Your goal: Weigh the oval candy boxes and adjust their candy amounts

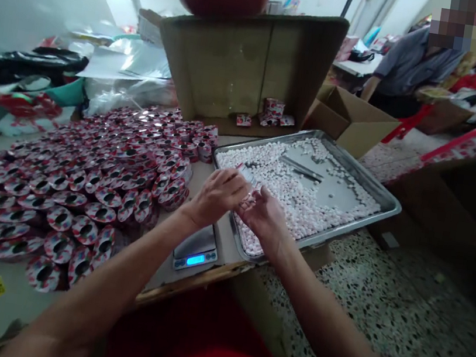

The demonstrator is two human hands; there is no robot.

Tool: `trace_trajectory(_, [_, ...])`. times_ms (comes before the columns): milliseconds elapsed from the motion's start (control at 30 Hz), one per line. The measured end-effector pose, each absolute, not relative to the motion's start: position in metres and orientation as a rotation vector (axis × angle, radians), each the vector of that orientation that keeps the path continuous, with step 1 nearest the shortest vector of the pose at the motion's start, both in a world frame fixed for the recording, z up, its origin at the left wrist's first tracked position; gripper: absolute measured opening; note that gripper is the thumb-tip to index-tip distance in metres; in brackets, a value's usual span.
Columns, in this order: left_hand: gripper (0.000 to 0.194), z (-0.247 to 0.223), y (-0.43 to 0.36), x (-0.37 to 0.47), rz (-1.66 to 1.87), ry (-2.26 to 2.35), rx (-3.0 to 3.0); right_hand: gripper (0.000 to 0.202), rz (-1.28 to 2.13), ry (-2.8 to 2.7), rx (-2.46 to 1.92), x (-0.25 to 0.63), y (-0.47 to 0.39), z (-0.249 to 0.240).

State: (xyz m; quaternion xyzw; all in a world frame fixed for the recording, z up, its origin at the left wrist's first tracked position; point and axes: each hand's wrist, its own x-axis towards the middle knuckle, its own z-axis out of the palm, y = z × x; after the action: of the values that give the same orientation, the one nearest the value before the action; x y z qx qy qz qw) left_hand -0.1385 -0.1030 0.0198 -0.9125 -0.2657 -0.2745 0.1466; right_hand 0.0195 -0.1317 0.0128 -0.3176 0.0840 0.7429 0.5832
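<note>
a scale (196, 250) with a lit display sits on the near side of the left hand (221, 193). that hand bends over from above; the right hand (262, 210) turns its palm up, fingers half curled. a packet (249, 174) shows just past their fingers, over the near left part of the tray (329, 186); blur hides which hand grasps it, so i cannot tell either grip. the step in hand looks like working the packet closely with both hands; the next move seems to call for keeping it steady and level. left of the hands, open packs (59, 218) stand crowded. right of them, white pellets (304, 214) surround tongs (301, 168). farther off are a box (218, 63) and a person (412, 70).
</note>
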Motion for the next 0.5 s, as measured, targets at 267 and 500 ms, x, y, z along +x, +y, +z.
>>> trace_trajectory(267, [0.022, -0.015, -0.110, -0.124, -1.159, -1.244, -2.361, 0.030, 1.817, 0.204, -0.763, 0.034, -0.127, 0.001])
trace_trajectory(500, [0.026, -0.004, -0.121, -0.131, -0.936, -0.941, -2.466, 0.025, 1.794, 0.178, -0.705, 0.023, -0.127, 0.002])
